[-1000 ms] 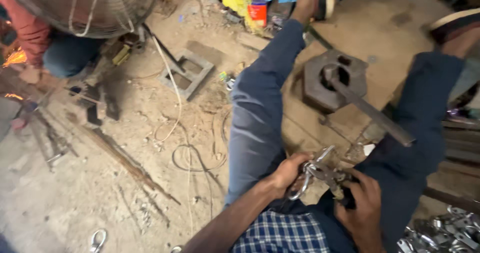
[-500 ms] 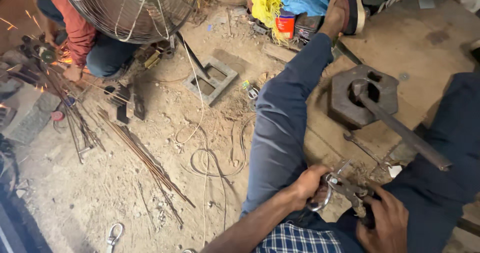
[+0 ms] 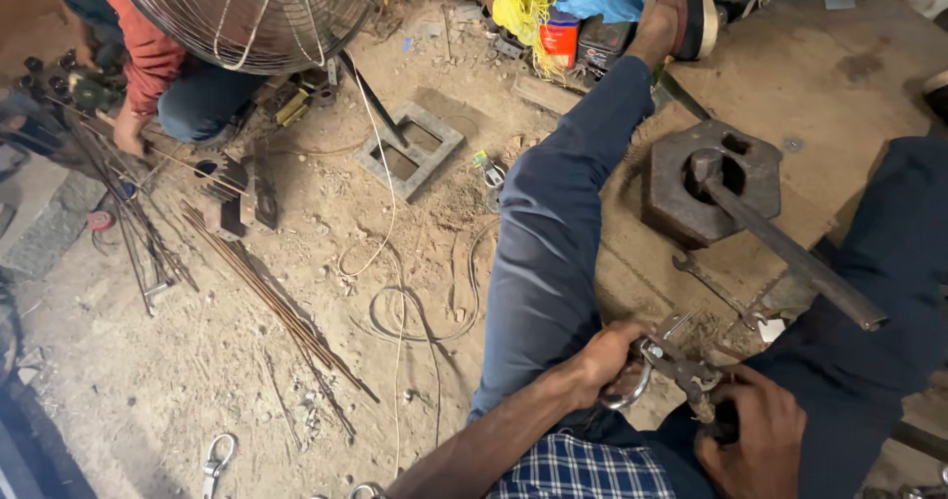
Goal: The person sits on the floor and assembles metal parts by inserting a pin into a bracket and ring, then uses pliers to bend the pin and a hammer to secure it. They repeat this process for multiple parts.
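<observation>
- Metal snap hook [image 3: 660, 369] sits near, low in the lap between both legs, gripped from 2 sides.
- Left hand [image 3: 604, 363] is wrapped round its ring end; right hand [image 3: 750, 442] is clenched on the other end.
- Looks mid-job to me: more hooks [image 3: 218, 454] lie untouched on the dirt floor [image 3: 197, 361] at near left.

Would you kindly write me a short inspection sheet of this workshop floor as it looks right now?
Surface: dusty dirt floor; brown slab at right.
Job's things: small grey metal clamp-like piece with a ring, held between the knees.
Clutter: bundle of thin rusty rods, square grey metal frame, heavy octagonal steel block with a long bar in its hole.
Grippers: left hand and right hand both on the piece.
Cables: white cord, looped dark wire.
Surroundings: round wire-guard fan; another person's hand at left.
</observation>
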